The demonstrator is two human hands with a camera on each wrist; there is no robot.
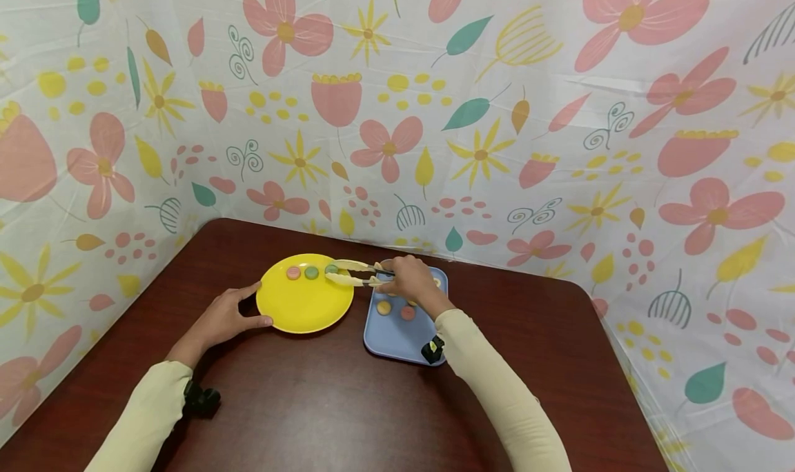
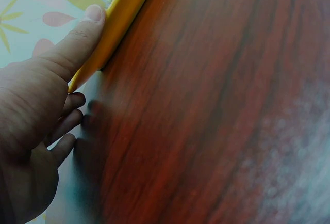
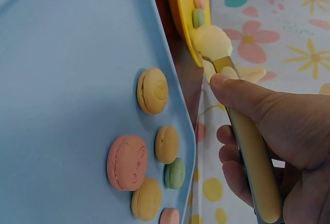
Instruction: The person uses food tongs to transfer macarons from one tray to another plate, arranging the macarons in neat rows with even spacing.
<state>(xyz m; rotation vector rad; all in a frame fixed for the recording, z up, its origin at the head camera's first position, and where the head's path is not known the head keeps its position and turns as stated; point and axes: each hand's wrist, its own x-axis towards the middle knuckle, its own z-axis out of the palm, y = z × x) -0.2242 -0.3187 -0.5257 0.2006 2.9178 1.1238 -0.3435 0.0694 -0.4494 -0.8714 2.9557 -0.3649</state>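
Note:
On the table, a round yellow plate (image 1: 304, 306) carries a pink macaron (image 1: 293, 273) and a green macaron (image 1: 312, 272). Another green macaron (image 1: 332, 270) is at the tips of cream-headed tongs (image 1: 354, 281), over the plate's right part; whether it touches the plate I cannot tell. My right hand (image 1: 411, 279) grips the tongs by their handle, thumb on one arm. With thumb and fingers spread, my left hand (image 1: 226, 313) touches the plate's left rim; in the left wrist view its thumb (image 2: 82, 41) rests against the rim.
Right of the plate lies a blue tray (image 1: 388, 337), partly under my right forearm. It holds several macarons, among them a large pink macaron (image 3: 126, 163), a yellow macaron (image 3: 153, 91) and a green macaron (image 3: 175, 173). A flowered sheet (image 1: 397, 113) hangs behind the brown table (image 1: 298, 403).

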